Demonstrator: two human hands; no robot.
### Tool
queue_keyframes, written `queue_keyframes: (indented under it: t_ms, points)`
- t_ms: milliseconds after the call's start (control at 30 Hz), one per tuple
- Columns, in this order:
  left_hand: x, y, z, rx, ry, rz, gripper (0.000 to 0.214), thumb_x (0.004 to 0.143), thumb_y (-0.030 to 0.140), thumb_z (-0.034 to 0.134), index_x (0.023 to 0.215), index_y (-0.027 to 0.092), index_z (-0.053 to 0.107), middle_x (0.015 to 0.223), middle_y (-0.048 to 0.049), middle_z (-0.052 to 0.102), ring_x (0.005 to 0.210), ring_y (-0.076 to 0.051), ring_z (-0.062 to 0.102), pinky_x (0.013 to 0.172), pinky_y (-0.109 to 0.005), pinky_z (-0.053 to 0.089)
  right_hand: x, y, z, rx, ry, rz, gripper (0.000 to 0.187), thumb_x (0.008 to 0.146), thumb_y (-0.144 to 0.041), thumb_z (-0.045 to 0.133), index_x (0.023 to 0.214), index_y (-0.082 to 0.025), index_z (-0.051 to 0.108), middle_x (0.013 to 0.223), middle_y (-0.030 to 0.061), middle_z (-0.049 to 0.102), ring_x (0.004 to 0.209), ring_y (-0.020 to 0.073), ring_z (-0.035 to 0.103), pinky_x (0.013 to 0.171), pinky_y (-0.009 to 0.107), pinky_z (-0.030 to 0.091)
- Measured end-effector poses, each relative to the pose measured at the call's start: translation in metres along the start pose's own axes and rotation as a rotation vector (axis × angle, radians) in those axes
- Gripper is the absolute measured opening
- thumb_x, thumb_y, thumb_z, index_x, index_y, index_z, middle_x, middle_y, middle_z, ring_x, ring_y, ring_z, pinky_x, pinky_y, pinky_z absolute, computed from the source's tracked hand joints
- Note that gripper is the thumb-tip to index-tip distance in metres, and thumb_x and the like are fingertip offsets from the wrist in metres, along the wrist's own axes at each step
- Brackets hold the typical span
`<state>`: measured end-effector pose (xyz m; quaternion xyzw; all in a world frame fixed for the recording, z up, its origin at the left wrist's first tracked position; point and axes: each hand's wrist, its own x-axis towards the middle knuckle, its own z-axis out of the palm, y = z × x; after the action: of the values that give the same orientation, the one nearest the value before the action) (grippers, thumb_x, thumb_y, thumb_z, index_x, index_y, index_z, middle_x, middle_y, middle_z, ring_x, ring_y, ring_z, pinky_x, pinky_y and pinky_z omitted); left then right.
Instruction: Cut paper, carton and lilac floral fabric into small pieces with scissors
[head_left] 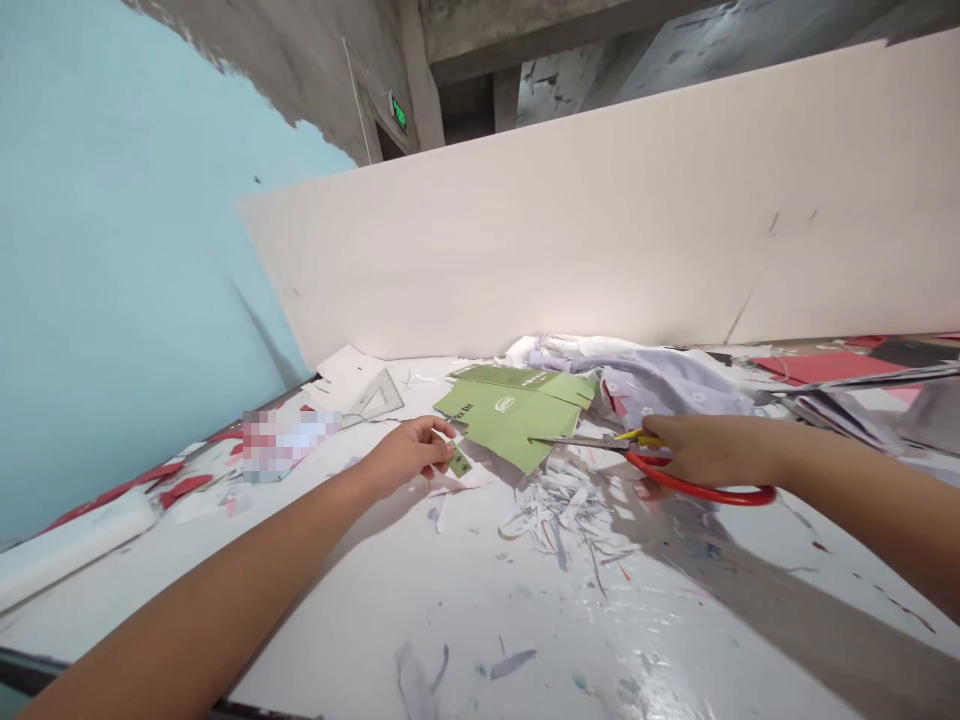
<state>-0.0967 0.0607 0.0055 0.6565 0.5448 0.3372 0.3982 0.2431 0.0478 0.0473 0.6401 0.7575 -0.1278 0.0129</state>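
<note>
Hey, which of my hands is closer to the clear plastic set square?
Left. The left hand is just nearer the person than the set square and slightly right of it; the right hand is far off to the right, beyond the green card.

Small green card scrap (459, 461) pinched in left hand (405, 456); red-handled scissors (705, 493) in right hand (712, 450).

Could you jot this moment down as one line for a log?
left hand: pinches green card scrap | right hand: grips red-handled scissors | nearby: green printed card
</note>
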Motion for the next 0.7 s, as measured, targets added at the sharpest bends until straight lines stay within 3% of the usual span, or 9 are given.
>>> queue_keyframes:
  t_ms: [100, 200, 300, 367, 467, 567, 700]
  points:
    - [-0.005, 0.007, 0.009, 0.000, -0.044, 0.055, 0.029, 0.071, 0.035, 0.059, 0.097, 0.021, 0.055, 0.070, 0.0007, 0.055, 0.065, -0.013, 0.056, 0.059, -0.026, 0.044, -0.009, -0.008, -0.010, -0.059, -0.032, 0.041, 0.052, 0.056, -0.064, 0.062, 0.083, -0.022, 0.048, 0.076, 0.0070, 0.063, 0.069, 0.0297, 0.059, 0.057, 0.038, 0.041]
    - [-0.013, 0.026, 0.023, 0.097, -0.184, 0.128, 0.022, 0.075, 0.033, 0.054, 0.092, 0.021, 0.058, 0.074, -0.0006, 0.056, 0.065, -0.013, 0.056, 0.060, -0.025, 0.043, -0.015, -0.019, -0.016, -0.086, -0.009, 0.035, 0.047, 0.058, -0.063, 0.059, 0.079, -0.023, 0.045, 0.076, 0.0070, 0.063, 0.070, 0.0305, 0.059, 0.059, 0.039, 0.041]
    - [-0.016, 0.049, 0.040, 0.306, -0.391, 0.311, 0.022, 0.076, 0.030, 0.051, 0.095, 0.023, 0.061, 0.081, -0.0013, 0.059, 0.071, -0.014, 0.055, 0.061, -0.024, 0.041, -0.017, -0.028, -0.017, -0.016, -0.018, -0.008, 0.043, 0.063, -0.063, 0.055, 0.078, -0.023, 0.045, 0.072, 0.0061, 0.064, 0.070, 0.0285, 0.059, 0.059, 0.037, 0.041]
    - [-0.011, 0.060, 0.051, 0.420, -0.441, 0.415, 0.023, 0.075, 0.027, 0.051, 0.095, 0.023, 0.062, 0.083, -0.0011, 0.061, 0.072, -0.014, 0.054, 0.062, -0.024, 0.040, -0.016, -0.033, -0.016, 0.054, -0.030, -0.028, 0.042, 0.067, -0.062, 0.051, 0.078, -0.023, 0.045, 0.066, 0.0045, 0.064, 0.070, 0.0269, 0.060, 0.059, 0.035, 0.041]
    - [0.008, 0.065, 0.062, 0.474, -0.329, 0.425, 0.020, 0.073, 0.026, 0.051, 0.088, 0.021, 0.063, 0.076, -0.0005, 0.060, 0.068, -0.014, 0.053, 0.058, -0.024, 0.038, -0.018, -0.034, -0.016, 0.088, -0.027, -0.047, 0.041, 0.068, -0.063, 0.050, 0.076, -0.022, 0.047, 0.065, 0.0036, 0.064, 0.070, 0.0256, 0.060, 0.058, 0.032, 0.040]
    - [0.029, 0.063, 0.062, 0.370, -0.177, 0.329, 0.015, 0.071, 0.027, 0.052, 0.080, 0.020, 0.061, 0.065, 0.0020, 0.054, 0.060, -0.013, 0.050, 0.054, -0.023, 0.036, -0.022, -0.027, -0.017, 0.060, -0.020, -0.060, 0.043, 0.068, -0.064, 0.049, 0.075, -0.022, 0.051, 0.072, 0.0043, 0.064, 0.066, 0.0248, 0.059, 0.055, 0.032, 0.039]
    - [0.042, 0.060, 0.056, 0.182, -0.170, 0.188, 0.011, 0.066, 0.026, 0.058, 0.075, 0.020, 0.057, 0.065, 0.0034, 0.053, 0.063, -0.012, 0.057, 0.055, -0.023, 0.038, -0.026, -0.005, -0.017, 0.017, -0.020, -0.005, 0.044, 0.067, -0.066, 0.049, 0.072, -0.023, 0.054, 0.073, 0.0051, 0.063, 0.064, 0.0253, 0.058, 0.053, 0.032, 0.038]
